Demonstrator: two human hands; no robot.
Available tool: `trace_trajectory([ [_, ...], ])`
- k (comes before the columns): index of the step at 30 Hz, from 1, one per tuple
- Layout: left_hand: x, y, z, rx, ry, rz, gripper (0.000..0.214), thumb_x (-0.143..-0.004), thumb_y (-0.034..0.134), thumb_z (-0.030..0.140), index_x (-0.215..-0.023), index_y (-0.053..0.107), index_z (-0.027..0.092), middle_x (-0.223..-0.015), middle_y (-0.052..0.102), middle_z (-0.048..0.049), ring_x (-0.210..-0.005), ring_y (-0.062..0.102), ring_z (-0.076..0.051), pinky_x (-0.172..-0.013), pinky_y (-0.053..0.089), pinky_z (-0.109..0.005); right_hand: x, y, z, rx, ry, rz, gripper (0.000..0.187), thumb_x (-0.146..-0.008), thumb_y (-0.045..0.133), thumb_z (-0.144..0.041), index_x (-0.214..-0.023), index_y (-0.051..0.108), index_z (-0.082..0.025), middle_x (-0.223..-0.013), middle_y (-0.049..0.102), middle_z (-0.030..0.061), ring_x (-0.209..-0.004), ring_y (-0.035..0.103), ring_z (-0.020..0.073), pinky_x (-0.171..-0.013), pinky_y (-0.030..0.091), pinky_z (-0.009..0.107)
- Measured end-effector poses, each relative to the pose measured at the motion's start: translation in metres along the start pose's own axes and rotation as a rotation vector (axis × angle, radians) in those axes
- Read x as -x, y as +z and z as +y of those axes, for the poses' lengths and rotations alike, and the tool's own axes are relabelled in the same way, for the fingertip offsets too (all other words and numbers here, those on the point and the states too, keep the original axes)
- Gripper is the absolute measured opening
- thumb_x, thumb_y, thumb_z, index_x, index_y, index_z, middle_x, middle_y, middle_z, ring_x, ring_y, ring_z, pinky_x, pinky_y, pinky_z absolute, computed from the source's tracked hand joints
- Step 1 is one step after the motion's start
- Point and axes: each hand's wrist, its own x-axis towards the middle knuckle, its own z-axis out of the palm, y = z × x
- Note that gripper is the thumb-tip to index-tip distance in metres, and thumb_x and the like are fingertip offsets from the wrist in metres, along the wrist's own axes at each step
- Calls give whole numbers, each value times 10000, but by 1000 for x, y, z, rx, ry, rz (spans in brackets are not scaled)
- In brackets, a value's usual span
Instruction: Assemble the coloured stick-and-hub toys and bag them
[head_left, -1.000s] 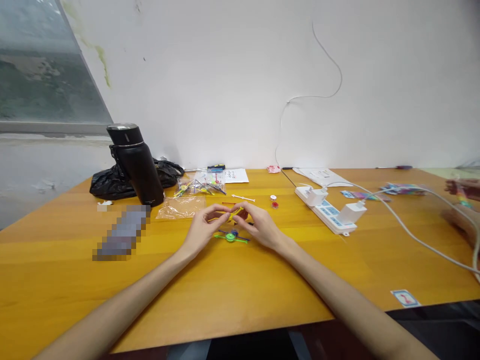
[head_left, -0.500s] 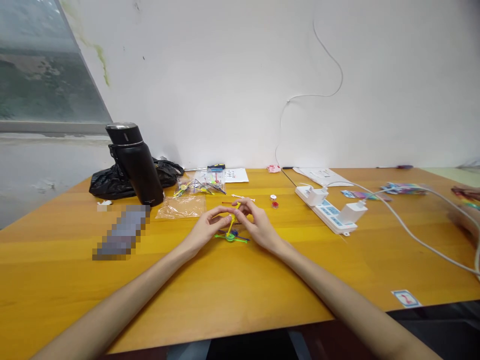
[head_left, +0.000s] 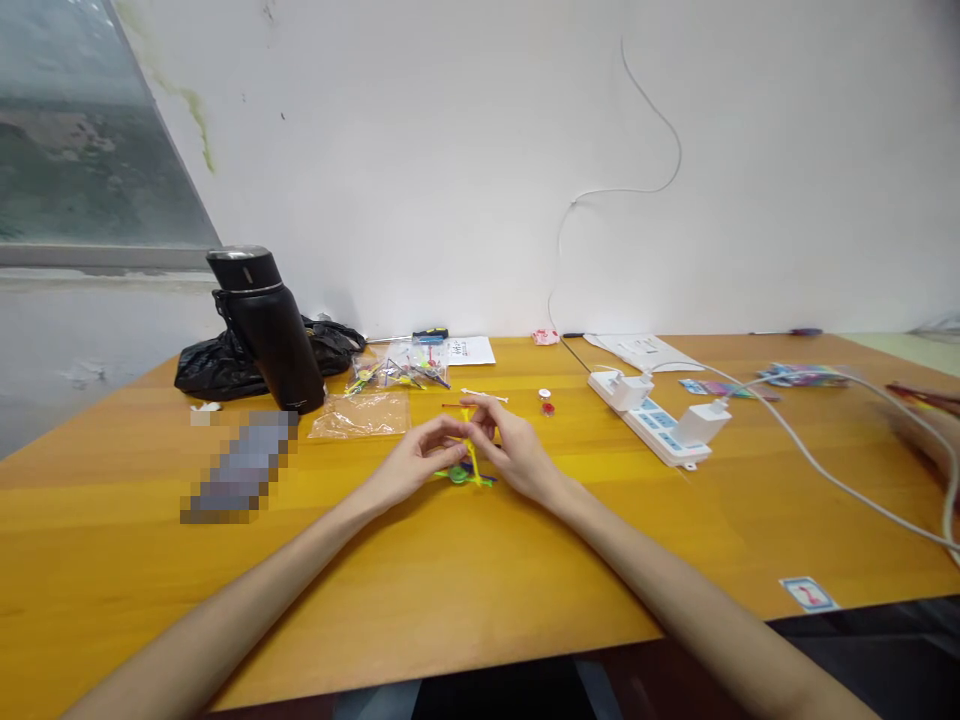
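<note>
Stick [head_left: 474, 462], pinched by left hand [head_left: 415, 461] and right hand [head_left: 519, 451] inside the near edge of the surface [head_left: 375, 620], looks light, stiff; grip mid-length

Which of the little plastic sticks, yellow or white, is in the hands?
The yellow stick, held between the left hand and right hand; the white stick lies on the table beyond them.

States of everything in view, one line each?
Left hand: fingers on yellow piece
Right hand: fingers on yellow piece
Yellow piece: held between hands
Green disc: partly hidden
Black bottle: standing, capped
Black bag: crumpled
Parts bag: filled; seal unclear
Clear wrapper: flat, crinkled
White chargers: plugged into power strip
Pixelated item: state unreadable
</note>
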Motion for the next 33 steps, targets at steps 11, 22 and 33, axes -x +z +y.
trace_trajectory([
  [11,-5,-8,-7,66,-58,260,365,-770,812,463,-911,639,174,-881,705,-24,-847,690,-176,-804,548,-296,1,-1,-8,183,-168,-129,374,-1012,565,-315,-1385,564,-336,-1269,589,82,-1123,626,218,-957,536,369],
  [22,-4,-6,-11,80,-95,234,435,-788,796,452,-1096,643,187,-1169,704,-77,-948,709,-201,-880,563,-344,-1,0,-2,160,-162,-104,314,-1017,521,-230,-1322,589,-260,-1193,616,98,-1036,646,209,-935,550,367],
  [33,-5,-4,-9,-10,-103,190,363,-836,730,491,-1012,685,177,-901,684,-26,-812,646,-161,-769,530,-278,-1,6,5,230,-230,-114,350,-1034,505,-256,-1371,575,-311,-1189,600,87,-1053,639,205,-940,559,380],
])
